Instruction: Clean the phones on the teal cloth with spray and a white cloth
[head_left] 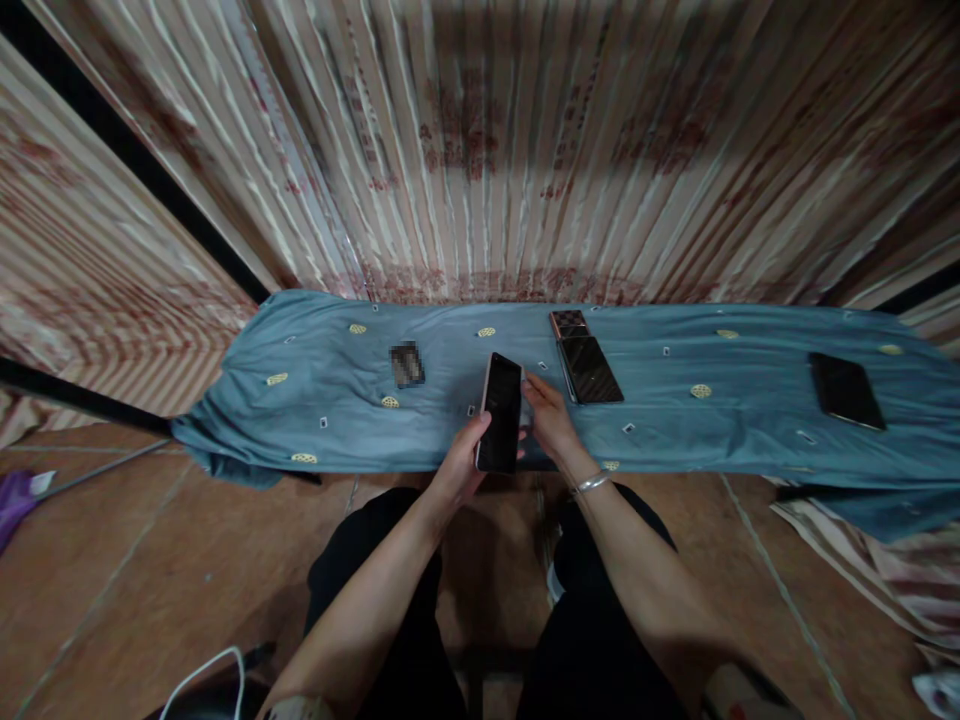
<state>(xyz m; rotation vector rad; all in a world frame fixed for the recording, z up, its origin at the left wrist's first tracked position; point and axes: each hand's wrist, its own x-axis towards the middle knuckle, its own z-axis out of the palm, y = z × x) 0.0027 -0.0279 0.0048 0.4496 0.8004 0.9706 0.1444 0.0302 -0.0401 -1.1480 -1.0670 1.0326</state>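
Observation:
A dark-screened smartphone with a pale edge is held upright over the front part of the cloth-covered bench. My left hand is closed around its lower left side, with the thumb along the edge. At the upper right edge of the phone, the fingers of my right hand are closed on it; a silver bangle circles that wrist. Just beyond my right hand lies a dark, glossy phone-like item, with a smaller checked dark piece at its top end. The phone's back is hidden.
A blue patterned cloth covers the long bench. On it lie a small blurred-out item at left and a dark flat device at far right. Striped curtains hang behind. A white cable shows at lower left.

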